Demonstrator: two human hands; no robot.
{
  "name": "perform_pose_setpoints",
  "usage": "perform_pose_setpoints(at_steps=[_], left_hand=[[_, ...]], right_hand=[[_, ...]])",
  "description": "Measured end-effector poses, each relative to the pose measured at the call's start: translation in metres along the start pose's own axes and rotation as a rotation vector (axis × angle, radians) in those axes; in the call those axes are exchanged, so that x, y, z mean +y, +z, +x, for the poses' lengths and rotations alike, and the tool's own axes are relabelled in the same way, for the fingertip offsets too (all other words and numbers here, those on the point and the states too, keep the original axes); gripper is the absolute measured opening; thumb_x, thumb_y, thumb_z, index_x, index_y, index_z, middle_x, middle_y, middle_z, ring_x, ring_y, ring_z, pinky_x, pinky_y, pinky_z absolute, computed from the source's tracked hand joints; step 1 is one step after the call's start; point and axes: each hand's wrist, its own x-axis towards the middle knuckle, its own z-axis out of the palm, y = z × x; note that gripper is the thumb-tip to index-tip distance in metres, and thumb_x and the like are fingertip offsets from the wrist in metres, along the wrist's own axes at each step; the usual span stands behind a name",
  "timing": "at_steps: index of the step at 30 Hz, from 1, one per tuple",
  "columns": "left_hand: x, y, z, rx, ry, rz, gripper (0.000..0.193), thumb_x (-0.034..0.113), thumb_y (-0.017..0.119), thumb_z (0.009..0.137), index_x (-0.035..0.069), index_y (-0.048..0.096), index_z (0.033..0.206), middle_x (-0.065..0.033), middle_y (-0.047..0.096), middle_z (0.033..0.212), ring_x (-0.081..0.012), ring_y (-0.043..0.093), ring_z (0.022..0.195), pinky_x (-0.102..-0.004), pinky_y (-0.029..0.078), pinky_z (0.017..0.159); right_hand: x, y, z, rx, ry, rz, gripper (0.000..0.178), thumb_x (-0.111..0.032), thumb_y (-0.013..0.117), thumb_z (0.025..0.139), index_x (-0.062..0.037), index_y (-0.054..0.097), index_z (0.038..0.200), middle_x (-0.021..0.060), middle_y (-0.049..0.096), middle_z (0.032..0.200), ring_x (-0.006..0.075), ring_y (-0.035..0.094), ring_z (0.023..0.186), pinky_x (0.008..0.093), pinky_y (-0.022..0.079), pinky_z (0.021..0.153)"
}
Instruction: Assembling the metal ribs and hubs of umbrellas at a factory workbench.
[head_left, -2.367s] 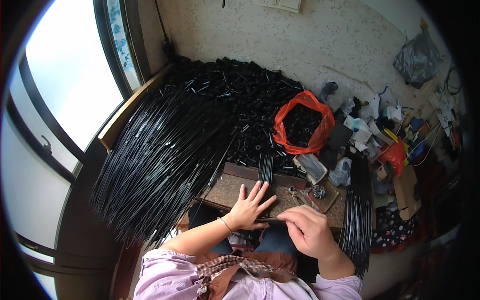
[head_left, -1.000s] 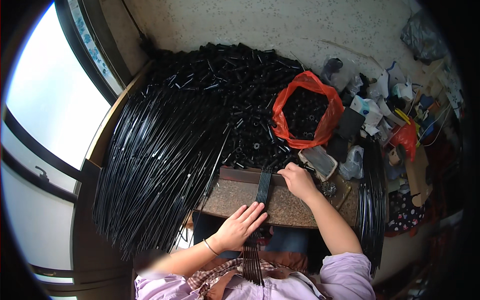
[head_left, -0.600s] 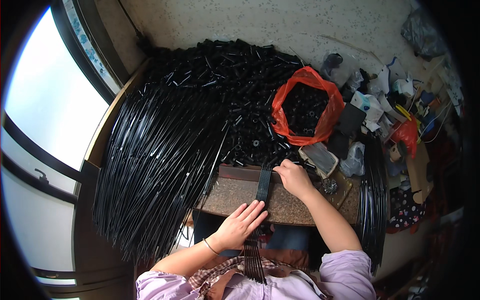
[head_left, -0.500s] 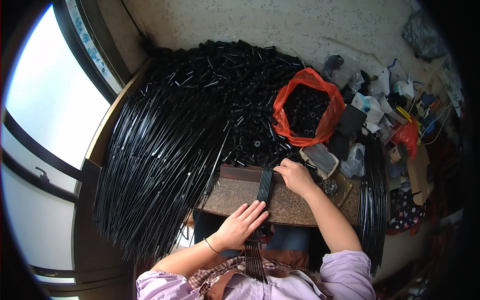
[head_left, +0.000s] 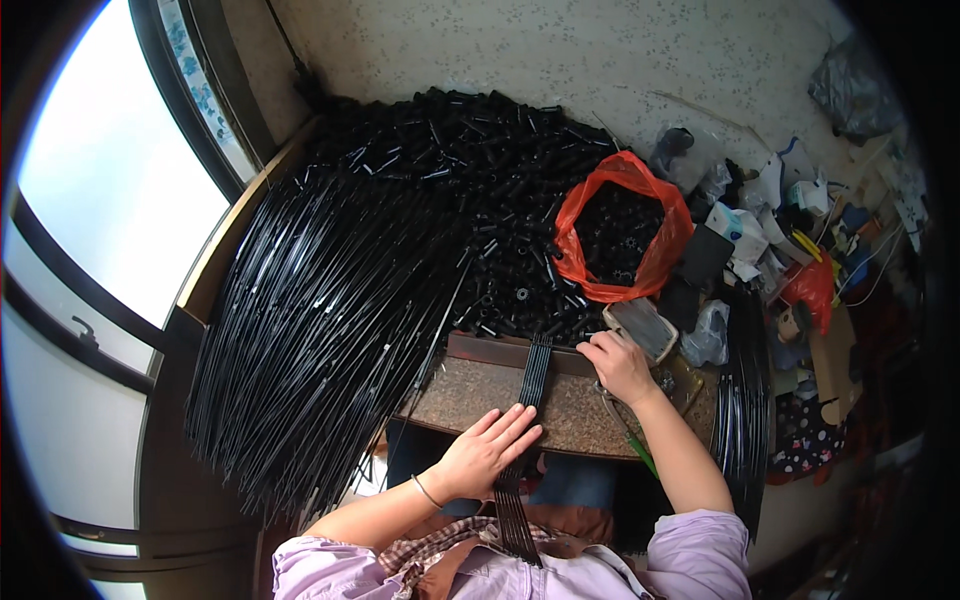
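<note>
Left hand [head_left: 487,452], fingers spread flat, presses a bundle of thin black rods [head_left: 530,385] on the brown surface [head_left: 470,392]; right hand [head_left: 620,365], curled, grips the bundle's far end.

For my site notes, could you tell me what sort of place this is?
Probably a small home assembly workshop: a heap of long black rods, a pile of short black tubes and a worn work board beside a window.

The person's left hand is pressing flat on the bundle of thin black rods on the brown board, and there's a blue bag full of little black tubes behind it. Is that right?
Not quite. The bag holding the little black tubes is red-orange, not blue, as the head view shows. The rest fits: the left hand lies flat on the bundle of thin black rods across the brown board.
</note>
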Motion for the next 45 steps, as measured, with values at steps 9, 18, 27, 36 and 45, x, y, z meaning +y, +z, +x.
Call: perform_pose_setpoints(at_steps=[9,18,27,36,45], left_hand=[[0.001,0.004,0.002,0.05,-0.014,0.043,0.085,0.028,0.061,0.067,0.004,0.023,0.138,-0.0187,0.021,0.144,-0.032,0.021,0.133,-0.0427,0.02,0.107],[0.007,0.006,-0.006,0.086,-0.022,0.018,0.101,0.029,0.07,0.055,0.003,0.02,0.139,-0.0196,0.019,0.144,-0.0321,0.02,0.134,-0.0416,0.02,0.107],[0.008,0.006,-0.008,0.099,-0.023,0.036,0.112,0.027,0.076,0.047,0.003,0.017,0.14,-0.019,0.017,0.145,-0.0306,0.017,0.135,-0.0408,0.019,0.108],[0.015,0.002,-0.014,0.024,-0.017,0.061,0.102,0.029,0.072,0.053,0.003,0.022,0.138,-0.0191,0.021,0.144,-0.0303,0.022,0.133,-0.0416,0.021,0.106],[0.012,0.007,-0.014,0.018,-0.017,0.073,0.094,0.024,0.067,0.057,0.003,0.023,0.138,-0.0192,0.023,0.143,-0.0306,0.024,0.133,-0.0426,0.021,0.106]], right_hand=[[-0.008,0.009,0.006,0.047,0.228,0.259,0.01,-0.002,0.059,0.075,-0.0062,0.062,0.084,0.0073,0.055,0.081,0.0287,0.059,0.072,0.036,0.048,0.061],[-0.003,0.021,0.023,-0.092,0.32,0.535,0.009,-0.005,0.06,0.075,-0.0031,0.066,0.081,0.0111,0.062,0.076,0.0266,0.061,0.076,0.0339,0.048,0.068],[0.012,-0.003,0.023,0.331,0.519,0.307,0.017,-0.012,0.066,0.073,-0.0025,0.061,0.086,0.0117,0.057,0.08,0.0288,0.059,0.076,0.0388,0.046,0.065],[0.046,-0.02,-0.028,0.054,0.441,-0.202,0.006,-0.009,0.064,0.071,-0.0043,0.063,0.074,0.0086,0.054,0.08,0.0272,0.056,0.081,0.0383,0.047,0.068],[-0.018,0.0,0.009,0.057,0.213,0.18,0.01,-0.005,0.057,0.077,-0.0063,0.061,0.086,0.009,0.055,0.081,0.0298,0.059,0.073,0.0385,0.048,0.062]])
